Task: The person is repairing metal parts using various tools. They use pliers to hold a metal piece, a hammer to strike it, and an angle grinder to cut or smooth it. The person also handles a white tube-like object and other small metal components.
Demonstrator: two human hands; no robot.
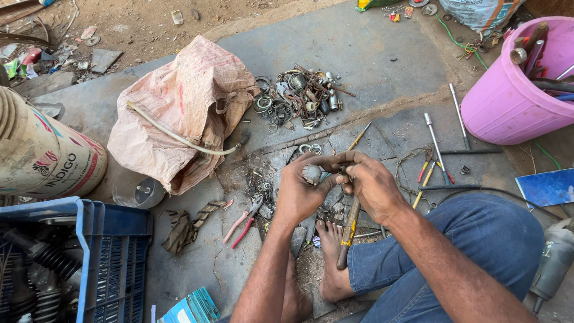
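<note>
My left hand [302,188] grips a small round grey metal part [311,173], its dusty end facing up. My right hand [371,185] is closed around the upper end of a hammer with a long wooden handle [348,233]; the handle hangs down past my bare foot [332,263]. The hammer's head is hidden between my fingers, right against the metal part. Both hands meet above a patch of scattered metal scraps on the concrete floor.
Red-handled pliers [244,221] lie left of my hands. A pile of rings and metal parts [299,96] sits beyond, beside a crumpled sack [179,110]. Screwdrivers and rods [436,149] lie at right near a pink bucket [508,96]. A blue crate [113,251] stands at lower left.
</note>
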